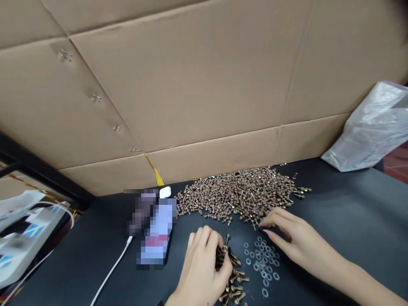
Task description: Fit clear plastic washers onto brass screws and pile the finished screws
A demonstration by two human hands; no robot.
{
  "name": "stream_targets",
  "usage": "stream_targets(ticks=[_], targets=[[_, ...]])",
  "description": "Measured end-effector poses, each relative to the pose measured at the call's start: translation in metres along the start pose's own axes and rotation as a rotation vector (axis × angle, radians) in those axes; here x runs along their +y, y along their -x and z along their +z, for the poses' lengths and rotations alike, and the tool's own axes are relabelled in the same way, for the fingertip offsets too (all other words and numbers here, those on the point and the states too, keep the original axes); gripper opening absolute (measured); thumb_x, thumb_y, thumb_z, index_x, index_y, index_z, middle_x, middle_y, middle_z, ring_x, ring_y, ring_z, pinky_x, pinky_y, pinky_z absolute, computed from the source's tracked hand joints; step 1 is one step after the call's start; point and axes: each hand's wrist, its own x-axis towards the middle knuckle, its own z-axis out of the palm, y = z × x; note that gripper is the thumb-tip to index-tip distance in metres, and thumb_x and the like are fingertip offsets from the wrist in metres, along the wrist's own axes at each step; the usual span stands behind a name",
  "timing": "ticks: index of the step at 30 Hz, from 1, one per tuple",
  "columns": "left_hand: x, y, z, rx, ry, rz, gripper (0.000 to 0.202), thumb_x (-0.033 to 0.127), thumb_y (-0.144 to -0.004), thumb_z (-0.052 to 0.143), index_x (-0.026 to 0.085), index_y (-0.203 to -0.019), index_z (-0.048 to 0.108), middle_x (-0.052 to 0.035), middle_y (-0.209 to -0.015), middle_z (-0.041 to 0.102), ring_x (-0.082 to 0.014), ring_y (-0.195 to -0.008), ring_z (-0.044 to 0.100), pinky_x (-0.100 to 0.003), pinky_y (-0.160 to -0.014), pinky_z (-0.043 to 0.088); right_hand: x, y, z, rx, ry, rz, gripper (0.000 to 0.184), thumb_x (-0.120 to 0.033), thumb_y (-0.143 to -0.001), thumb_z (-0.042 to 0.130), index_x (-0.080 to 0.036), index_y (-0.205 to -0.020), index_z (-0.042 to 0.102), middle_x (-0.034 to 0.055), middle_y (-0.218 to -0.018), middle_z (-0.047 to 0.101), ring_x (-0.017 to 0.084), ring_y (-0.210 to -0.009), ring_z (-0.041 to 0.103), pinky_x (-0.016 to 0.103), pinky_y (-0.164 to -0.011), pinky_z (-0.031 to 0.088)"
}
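My left hand (204,263) is closed, its thumb and fingers pinching a hex-head screw (227,241) whose brassy head points up. Beneath and beside that hand lies a smaller heap of similar screws (235,289), partly covered by the fingers. My right hand (287,231) hovers at the front edge of a large pile of screws (239,191). Its thumb and forefinger tips nearly meet, and whatever may be between them is too small to make out. Just below them, several flat metal washers (263,259) are spread on the black tabletop (344,212).
Left of the pile lie a phone (157,233), a blurred dark object (143,212) with a white cable (111,272), and a white earbud case (165,192). Cardboard (191,85) walls the back. A plastic bag (369,127) stands at right, a white power strip (32,238) at left.
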Motion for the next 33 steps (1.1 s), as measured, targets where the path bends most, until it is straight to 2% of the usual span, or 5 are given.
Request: stream_targets(ticks=[6,13,20,27,33], targets=[[0.000,0.001,-0.001,0.001,0.038,-0.017,0.014,0.017,-0.076,0.049,0.019,-0.089,0.049,-0.0056,-0.093,0.050,-0.0226,-0.086,0.046,-0.037,-0.075,0.035,0.013,-0.003,0.019,0.043,0.176,-0.011,0.012,-0.025,-0.085,0.050,-0.024,-0.095,0.055,0.0046,-0.097,0.055,0.018,-0.077,0.059,0.033,-0.073,0.050],[-0.005,-0.002,0.002,-0.132,0.155,0.207,0.081,0.034,-0.058,0.074,0.027,-0.129,0.035,-0.0057,-0.132,0.040,-0.0282,-0.120,0.033,-0.043,-0.101,0.024,0.011,-0.005,0.023,0.033,0.204,-0.039,0.014,-0.022,-0.089,0.042,-0.024,-0.093,0.056,0.0039,-0.094,0.055,0.017,-0.077,0.059,0.031,-0.072,0.050],[-0.007,-0.002,0.006,-0.147,0.143,0.132,0.053,0.014,-0.057,0.065,0.024,-0.108,0.051,-0.0042,-0.107,0.051,-0.0239,-0.104,0.044,-0.039,-0.092,0.031,0.007,-0.005,0.022,0.032,0.044,-0.023,0.016,-0.020,-0.088,0.043,-0.022,-0.091,0.058,0.0041,-0.093,0.056,0.017,-0.081,0.057,0.030,-0.076,0.046],[-0.015,-0.007,0.011,0.039,0.081,0.303,0.054,0.039,-0.082,0.059,0.028,-0.129,0.036,-0.0048,-0.115,0.053,-0.0218,-0.105,0.044,-0.036,-0.090,0.031,-0.019,0.000,0.024,-0.105,-0.524,0.146,0.017,-0.035,-0.080,0.058,-0.018,-0.079,0.062,0.0019,-0.079,0.053,0.013,-0.064,0.048,0.024,-0.058,0.039],[0.002,-0.016,0.008,0.296,-0.094,0.525,0.025,0.040,-0.091,0.044,0.019,-0.083,0.054,0.0009,-0.077,0.062,-0.0156,-0.077,0.051,-0.033,-0.075,0.030,-0.028,0.001,0.031,-0.228,-0.813,0.167,0.038,-0.052,-0.072,0.063,-0.015,-0.079,0.060,-0.0003,-0.071,0.050,0.011,-0.060,0.043,0.023,-0.059,0.037]])
